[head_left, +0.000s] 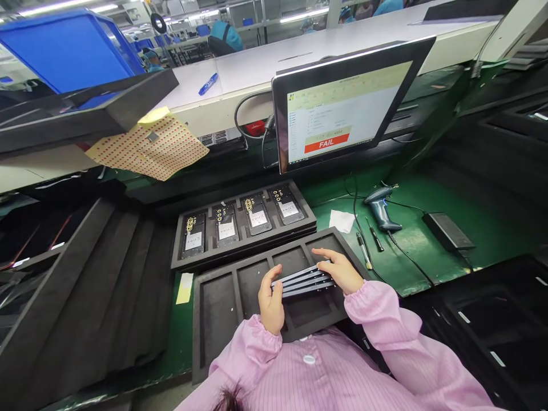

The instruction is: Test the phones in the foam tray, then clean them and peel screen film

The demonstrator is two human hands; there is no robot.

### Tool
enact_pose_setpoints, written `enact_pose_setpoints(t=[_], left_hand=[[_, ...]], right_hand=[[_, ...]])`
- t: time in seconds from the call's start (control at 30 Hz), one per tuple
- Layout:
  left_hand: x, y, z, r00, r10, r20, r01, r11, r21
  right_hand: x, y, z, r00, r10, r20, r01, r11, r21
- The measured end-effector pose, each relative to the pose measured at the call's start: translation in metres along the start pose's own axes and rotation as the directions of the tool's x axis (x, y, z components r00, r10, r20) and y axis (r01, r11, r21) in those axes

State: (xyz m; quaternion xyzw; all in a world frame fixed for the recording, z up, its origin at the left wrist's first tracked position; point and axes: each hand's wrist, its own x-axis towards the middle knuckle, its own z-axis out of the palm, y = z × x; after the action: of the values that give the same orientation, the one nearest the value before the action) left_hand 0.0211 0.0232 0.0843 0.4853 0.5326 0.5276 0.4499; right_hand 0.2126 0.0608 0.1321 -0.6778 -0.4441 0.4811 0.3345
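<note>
Between my two hands is a stack of several thin flat panels (305, 281), seen edge-on. My left hand (271, 299) grips the stack's left end, with the thumb on the near side. At the right end, my right hand (339, 270) is closed on the same panels. Beneath them lies a black foam tray (214, 354) with bare compartments showing. Just beyond it, another foam tray (176, 251) holds several dark phone-shaped parts (258, 217) with white labels.
A monitor (338, 114) showing FAIL stands behind the trays. On the green mat to the right lie a barcode scanner (382, 210), a black adapter (447, 231), cables and thin tools. Foam trays (115, 285) are stacked at left. A blue bin (72, 48) sits at upper left.
</note>
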Motion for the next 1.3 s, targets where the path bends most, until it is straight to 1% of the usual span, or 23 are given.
enact_pose_setpoints(t=[0.13,0.3,0.43,0.53,0.63,0.73,0.87,0.93,1.0,1.07,1.1,1.13,1.2,1.23,1.3], left_hand=[[0.000,-0.005,0.000,1.000,0.019,0.010,-0.019,0.999,0.034],[0.001,-0.002,-0.001,0.999,0.050,0.022,-0.051,0.995,0.081],[0.003,-0.002,-0.001,0.996,0.078,0.035,-0.081,0.993,0.083],[0.004,-0.003,-0.001,0.997,0.069,0.018,-0.070,0.996,0.060],[0.004,-0.004,-0.001,0.998,0.062,0.025,-0.063,0.997,0.035],[0.005,-0.005,-0.002,0.997,0.056,0.052,-0.058,0.998,0.026],[0.002,-0.002,-0.002,0.998,0.043,0.040,-0.045,0.998,0.041],[-0.001,0.000,-0.002,0.999,0.019,0.039,-0.021,0.998,0.066],[-0.004,0.002,-0.001,0.999,-0.012,0.051,0.008,0.997,0.076],[-0.004,0.004,-0.001,0.998,-0.028,0.051,0.023,0.996,0.088],[-0.004,0.004,0.000,0.998,-0.034,0.050,0.030,0.996,0.090],[-0.004,0.004,0.000,0.998,-0.040,0.044,0.036,0.995,0.092],[-0.004,0.005,0.001,0.998,-0.056,0.027,0.054,0.994,0.093],[-0.004,0.004,0.001,0.998,-0.060,0.021,0.058,0.994,0.091],[-0.004,0.002,0.004,0.998,-0.062,-0.001,0.062,0.994,0.087]], right_hand=[[0.000,-0.005,-0.001,1.000,0.001,0.004,-0.001,0.999,-0.047],[0.002,-0.003,0.001,1.000,-0.007,-0.012,0.007,0.998,-0.067],[0.001,-0.004,-0.002,0.999,-0.038,0.029,0.038,0.999,0.006],[0.000,-0.003,-0.006,0.994,-0.072,0.076,0.066,0.994,0.086],[0.000,0.000,-0.008,0.993,-0.087,0.083,0.076,0.989,0.125],[0.001,0.003,-0.007,0.993,-0.096,0.063,0.088,0.989,0.116],[-0.002,0.000,-0.004,0.992,-0.114,0.050,0.110,0.991,0.071],[-0.003,0.001,-0.004,0.992,-0.118,0.038,0.117,0.993,0.033],[-0.001,0.007,-0.004,0.995,-0.097,0.004,0.097,0.995,-0.033],[0.007,0.018,-0.005,0.995,-0.092,0.037,0.094,0.993,-0.070],[0.011,0.024,-0.006,0.993,-0.109,0.045,0.112,0.991,-0.071],[0.015,0.029,-0.007,0.988,-0.145,0.052,0.148,0.987,-0.063],[0.018,0.038,-0.010,0.981,-0.173,0.086,0.176,0.984,-0.028],[0.018,0.040,-0.012,0.976,-0.202,0.080,0.202,0.979,0.008],[0.016,0.044,-0.016,0.971,-0.211,0.112,0.208,0.977,0.037]])
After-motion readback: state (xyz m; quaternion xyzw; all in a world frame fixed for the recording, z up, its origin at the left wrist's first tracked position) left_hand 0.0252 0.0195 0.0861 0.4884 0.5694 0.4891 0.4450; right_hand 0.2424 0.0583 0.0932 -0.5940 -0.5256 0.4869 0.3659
